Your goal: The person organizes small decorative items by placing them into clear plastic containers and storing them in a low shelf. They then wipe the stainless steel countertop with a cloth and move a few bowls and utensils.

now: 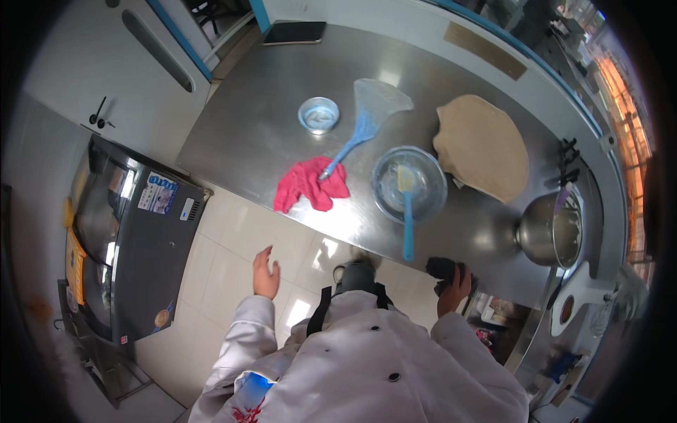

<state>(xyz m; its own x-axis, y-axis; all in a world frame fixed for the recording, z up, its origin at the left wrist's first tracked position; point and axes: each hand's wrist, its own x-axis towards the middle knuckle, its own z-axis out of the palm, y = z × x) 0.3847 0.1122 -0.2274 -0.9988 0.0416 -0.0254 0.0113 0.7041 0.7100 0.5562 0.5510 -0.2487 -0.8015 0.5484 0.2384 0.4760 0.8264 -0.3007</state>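
My right hand point(456, 292) grips a crumpled black cloth point(443, 268) at the table's front edge. Away from the table, my left hand point(265, 275) hangs over the floor, fingers apart and empty. A clear piping bag point(370, 106) with blue filling lies with its metal tip on a pink cloth point(309, 185). Right of it, a metal mixing bowl point(386, 203) with whitish-blue residue holds a spatula with a blue handle point(408, 227), which sticks out over the rim. A small metal bowl point(318, 115) with blue residue stands behind the pink cloth.
On the stainless steel table point(238, 111) are a round board covered in brown cloth point(484, 148), a dark tablet-like device point(295, 33) and, at right, a large steel mixer bowl point(545, 230) on its side. A dark glass-fronted appliance point(153, 254) stands left, and an open drawer point(497, 322) lies below right.
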